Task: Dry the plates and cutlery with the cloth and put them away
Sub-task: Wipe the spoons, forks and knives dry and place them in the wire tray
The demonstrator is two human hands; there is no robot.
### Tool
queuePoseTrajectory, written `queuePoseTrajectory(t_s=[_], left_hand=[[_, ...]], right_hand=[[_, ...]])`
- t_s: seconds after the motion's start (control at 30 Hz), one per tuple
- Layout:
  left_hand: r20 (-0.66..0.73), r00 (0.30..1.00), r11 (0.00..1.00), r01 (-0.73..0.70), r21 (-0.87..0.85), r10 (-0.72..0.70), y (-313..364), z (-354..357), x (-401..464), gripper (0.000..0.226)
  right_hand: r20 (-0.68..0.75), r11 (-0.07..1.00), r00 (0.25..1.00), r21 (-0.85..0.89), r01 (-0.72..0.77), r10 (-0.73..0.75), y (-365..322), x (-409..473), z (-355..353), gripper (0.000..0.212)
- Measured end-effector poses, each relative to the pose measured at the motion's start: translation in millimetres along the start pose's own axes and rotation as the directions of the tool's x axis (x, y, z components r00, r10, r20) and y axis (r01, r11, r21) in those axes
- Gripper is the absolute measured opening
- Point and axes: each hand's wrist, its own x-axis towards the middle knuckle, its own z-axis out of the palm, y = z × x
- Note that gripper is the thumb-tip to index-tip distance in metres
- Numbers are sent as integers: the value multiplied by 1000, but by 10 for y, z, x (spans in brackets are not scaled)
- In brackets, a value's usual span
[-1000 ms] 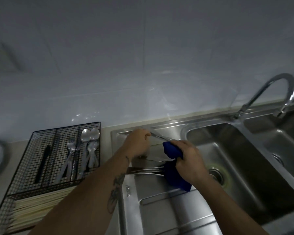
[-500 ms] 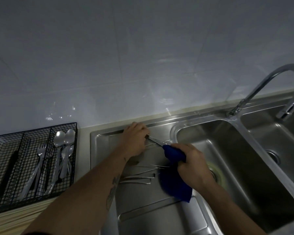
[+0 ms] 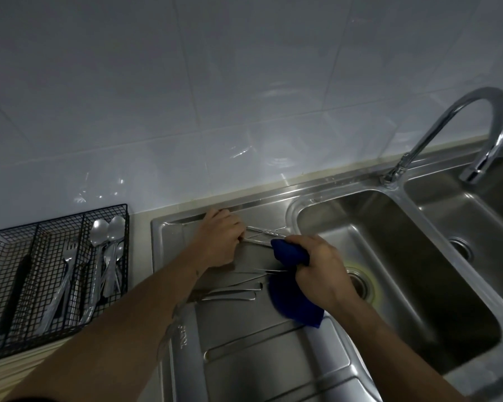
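Brushed stainless steel sink (image 3: 346, 381) with a polished chrome tap (image 3: 476, 117). Soft blue cloth (image 3: 291, 303). Shiny metal cutlery (image 3: 233, 291) on the drainer. Matt black wire-mesh tray (image 3: 55, 227), far left. Glossy white wall tiles (image 3: 186, 82).

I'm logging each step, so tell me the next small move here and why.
Probably draw the blue cloth along the piece of cutlery toward its free end. The left hand holds one end over the draining board, and the right hand has the cloth wrapped round the shaft. More cutlery waits below; the wire tray sits to the left.
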Motion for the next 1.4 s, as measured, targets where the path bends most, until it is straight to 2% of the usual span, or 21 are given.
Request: queuePoseTrajectory(t_s=[0.2, 0.37, 0.57, 0.7, 0.77, 0.83, 0.9, 0.97, 1.1, 1.17, 1.23, 1.3, 1.4], left_hand=[[7, 999, 995, 52, -83, -51, 12, -7, -67, 8], [-44, 990, 985, 128, -115, -134, 54, 33, 132, 18], [-44, 996, 997, 77, -28, -78, 100, 128, 328, 10], [-26, 1000, 999, -12, 42, 13, 92, 118, 366, 18], [-50, 998, 998, -41, 39, 43, 68, 55, 350, 18], [-113, 994, 999, -2, -51, -4, 51, -54, 326, 14], [-147, 980, 974, 99, -203, -130, 61, -213, 285, 13], [-95, 974, 943, 169, -288, -203, 107, -399, 209, 18], [39, 974, 881, 219, -419, -224, 264, -765, -69, 22], [61, 976, 866, 213, -453, -208, 380, -933, -220, 22], [75, 975, 834, 219, -507, -210, 526, -1120, -371, 24], [80, 965, 795, 250, -553, -248, 632, -1286, -532, 30], [112, 939, 790, 335, -514, -326, 686, -1421, -819, 25]], right_hand=[[-31, 999, 999, 37, -18, 19, -90, -91, 26, 66], [-82, 997, 996, 67, -37, 42, -65, -132, 30, 49], [-71, 999, 997, 39, -10, 13, -8, -149, 19, 43], [-75, 998, 997, 54, -12, 16, 39, -145, 11, 43], [-79, 998, 997, 58, -8, 13, 38, -150, 8, 44], [-107, 999, 994, 53, 9, -3, 20, -172, -9, 44], [-152, 998, 988, 35, 44, -39, -28, -206, -40, 46], [-216, 996, 973, 11, 85, -81, -112, -249, -83, 49], [-384, 974, 895, -90, 207, -226, -399, -359, -174, 53], [-420, 949, 851, -159, 272, -315, -555, -395, -186, 56], [-394, 909, 823, -250, 333, -410, -677, -434, -149, 56], [-309, 847, 809, -369, 382, -500, -705, -517, -67, 53], [-285, 812, 800, -445, 377, -528, -562, -678, -9, 52]])
